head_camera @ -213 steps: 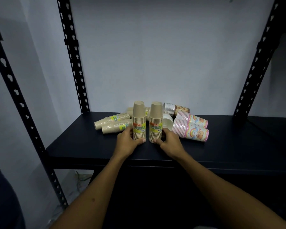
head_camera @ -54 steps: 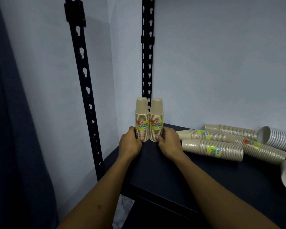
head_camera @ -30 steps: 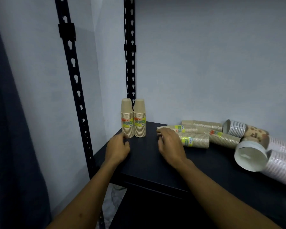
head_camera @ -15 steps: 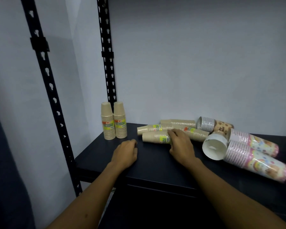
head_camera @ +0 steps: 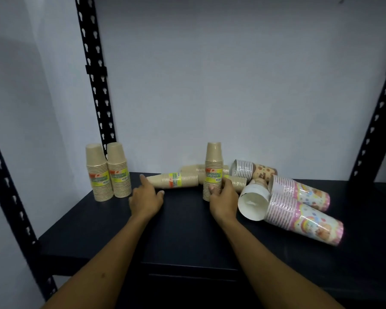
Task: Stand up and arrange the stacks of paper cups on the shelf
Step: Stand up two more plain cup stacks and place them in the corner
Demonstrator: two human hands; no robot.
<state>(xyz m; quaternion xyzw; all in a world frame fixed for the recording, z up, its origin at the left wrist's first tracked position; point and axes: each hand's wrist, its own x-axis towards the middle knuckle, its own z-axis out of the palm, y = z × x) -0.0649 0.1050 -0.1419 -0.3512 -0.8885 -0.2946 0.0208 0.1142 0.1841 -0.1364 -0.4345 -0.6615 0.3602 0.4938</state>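
The upright kraft stack [head_camera: 213,172] is standing mid-shelf, the right hand [head_camera: 222,197] gripping its lower half with fingers curling round it. It is probably light and top-heavy, so holding low seems wise. The left hand [head_camera: 146,197] is reaching, fingers spread, toward the lying kraft stack [head_camera: 173,179]. Two finished stacks [head_camera: 108,172] are sitting at the shelf's [head_camera: 98,230] back-left corner.

Dim, soft overhead light; motion blur at uprights [head_camera: 96,85], wide-angle edge bowing.
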